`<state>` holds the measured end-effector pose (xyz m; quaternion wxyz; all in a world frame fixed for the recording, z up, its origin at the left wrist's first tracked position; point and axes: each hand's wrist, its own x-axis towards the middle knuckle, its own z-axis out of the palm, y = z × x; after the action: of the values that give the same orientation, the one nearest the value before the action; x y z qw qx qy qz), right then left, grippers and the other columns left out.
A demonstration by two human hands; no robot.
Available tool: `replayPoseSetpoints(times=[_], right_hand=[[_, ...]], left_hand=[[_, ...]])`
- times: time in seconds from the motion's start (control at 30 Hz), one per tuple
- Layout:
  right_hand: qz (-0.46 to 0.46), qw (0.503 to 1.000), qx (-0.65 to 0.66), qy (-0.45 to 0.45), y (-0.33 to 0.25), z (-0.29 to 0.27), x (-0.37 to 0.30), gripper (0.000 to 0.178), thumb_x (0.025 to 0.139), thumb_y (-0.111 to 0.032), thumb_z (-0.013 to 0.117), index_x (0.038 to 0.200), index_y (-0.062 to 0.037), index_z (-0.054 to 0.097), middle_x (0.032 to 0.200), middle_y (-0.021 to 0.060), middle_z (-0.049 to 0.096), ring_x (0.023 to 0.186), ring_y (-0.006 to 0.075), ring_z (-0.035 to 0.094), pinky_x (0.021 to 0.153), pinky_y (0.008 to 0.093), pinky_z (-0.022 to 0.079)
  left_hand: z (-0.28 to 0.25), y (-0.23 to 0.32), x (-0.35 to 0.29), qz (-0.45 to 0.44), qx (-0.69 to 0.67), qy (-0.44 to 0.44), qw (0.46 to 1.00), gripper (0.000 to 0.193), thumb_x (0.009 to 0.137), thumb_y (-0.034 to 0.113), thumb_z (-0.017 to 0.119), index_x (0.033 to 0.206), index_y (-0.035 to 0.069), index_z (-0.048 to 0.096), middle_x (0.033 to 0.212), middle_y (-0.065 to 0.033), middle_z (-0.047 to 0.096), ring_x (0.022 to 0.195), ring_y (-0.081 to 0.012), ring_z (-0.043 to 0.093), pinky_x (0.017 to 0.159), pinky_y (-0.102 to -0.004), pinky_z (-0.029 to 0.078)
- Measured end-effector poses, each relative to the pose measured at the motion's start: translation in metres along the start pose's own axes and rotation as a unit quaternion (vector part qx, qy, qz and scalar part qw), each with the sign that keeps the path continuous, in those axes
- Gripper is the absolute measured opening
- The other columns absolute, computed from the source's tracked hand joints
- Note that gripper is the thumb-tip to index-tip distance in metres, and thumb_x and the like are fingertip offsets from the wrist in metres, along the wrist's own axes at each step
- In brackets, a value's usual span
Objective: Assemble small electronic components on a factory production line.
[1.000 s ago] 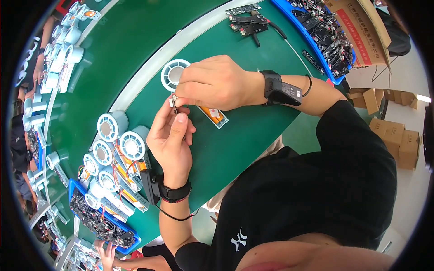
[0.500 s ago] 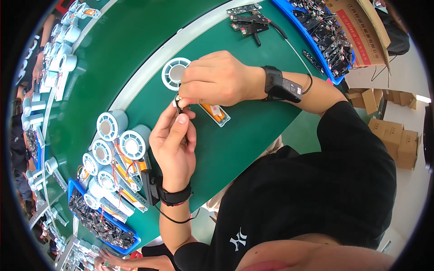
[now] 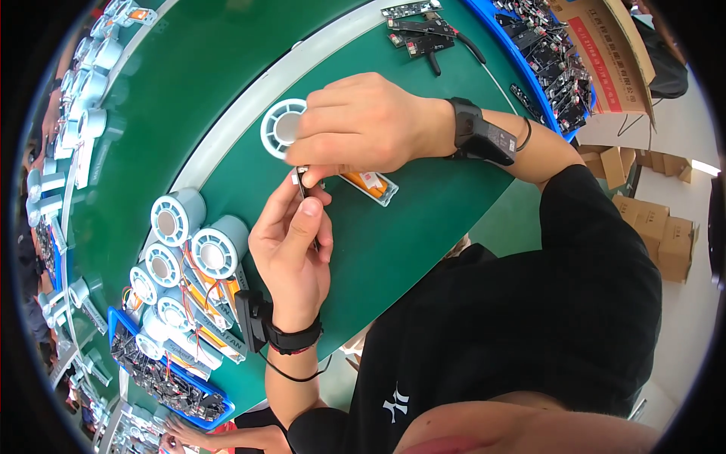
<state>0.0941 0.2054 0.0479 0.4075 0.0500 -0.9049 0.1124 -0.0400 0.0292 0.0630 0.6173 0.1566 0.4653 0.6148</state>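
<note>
Between the thumb and fingers of my left hand (image 3: 291, 246), a slim black circuit board (image 3: 302, 183) is held upright, a small white connector at its top end. My right hand (image 3: 370, 125) is closed in a pinch at that same end; its fingers hide what they grip. Just beyond them a pale blue handheld fan (image 3: 283, 129) lies on the green table, its round head partly covered by my right fingers. From under my right hand its handle sticks out, with an orange battery (image 3: 372, 183) showing inside.
Several pale blue fans (image 3: 215, 250) with wires and orange batteries cluster on the left, beside a blue bin (image 3: 219, 408) of circuit boards. Loose boards (image 3: 427, 41) and a black-handled tool (image 3: 470, 49) lie at the far right, near another blue bin (image 3: 522, 64) and a cardboard box (image 3: 605, 60).
My view has shifted slightly. My right hand stays at the top end of the board, its fingers a little blurred; my left hand keeps its hold.
</note>
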Motion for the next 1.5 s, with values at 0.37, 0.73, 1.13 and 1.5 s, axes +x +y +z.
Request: replayPoseSetpoints(times=[0.37, 0.73, 1.13, 1.5], right_hand=[[-0.008, 0.996, 0.081, -0.044, 0.002, -0.009, -0.003, 0.02, 0.085, -0.024, 0.079, 0.096, -0.01, 0.07, 0.085, -0.0002, 0.061, 0.068, 0.0185, 0.058, 0.052, 0.0296, 0.046], [0.098, 0.979, 0.166, 0.064, 0.005, -0.025, -0.006, 0.019, 0.081, -0.018, 0.081, 0.094, -0.0099, 0.069, 0.087, 0.0027, 0.062, 0.07, 0.0192, 0.061, 0.053, 0.0304, 0.048], [0.023, 0.996, 0.077, -0.03, -0.011, -0.019, -0.012, 0.014, 0.08, -0.009, 0.077, 0.093, -0.0101, 0.07, 0.091, 0.0027, 0.064, 0.07, 0.0191, 0.065, 0.054, 0.0302, 0.051], [0.145, 0.986, 0.066, -0.042, -0.016, -0.024, -0.008, 0.01, 0.08, -0.01, 0.076, 0.087, -0.0115, 0.07, 0.087, -0.0022, 0.063, 0.069, 0.0163, 0.064, 0.052, 0.0299, 0.05]], left_hand=[[-0.014, 0.008, 0.0, -0.01, 0.101, -0.02, 0.995, 0.044, 0.094, 0.006, 0.071, 0.135, -0.004, 0.06, 0.104, -0.0123, 0.071, 0.06, -0.006, 0.051, 0.047, -0.0198, 0.036], [-0.004, -0.002, 0.007, 0.117, 0.112, 0.018, 0.987, 0.042, 0.097, 0.006, 0.067, 0.136, -0.003, 0.057, 0.109, -0.0092, 0.066, 0.078, -0.01, 0.057, 0.064, -0.0225, 0.045], [-0.003, -0.014, 0.013, 0.193, 0.192, 0.032, 0.962, 0.041, 0.102, 0.007, 0.06, 0.141, -0.003, 0.051, 0.124, -0.012, 0.063, 0.116, -0.0197, 0.061, 0.101, -0.0341, 0.048], [-0.005, -0.021, 0.014, 0.306, 0.356, 0.021, 0.883, 0.041, 0.098, 0.0, 0.062, 0.138, -0.003, 0.054, 0.133, -0.0191, 0.061, 0.125, -0.0281, 0.059, 0.107, -0.0391, 0.046]])
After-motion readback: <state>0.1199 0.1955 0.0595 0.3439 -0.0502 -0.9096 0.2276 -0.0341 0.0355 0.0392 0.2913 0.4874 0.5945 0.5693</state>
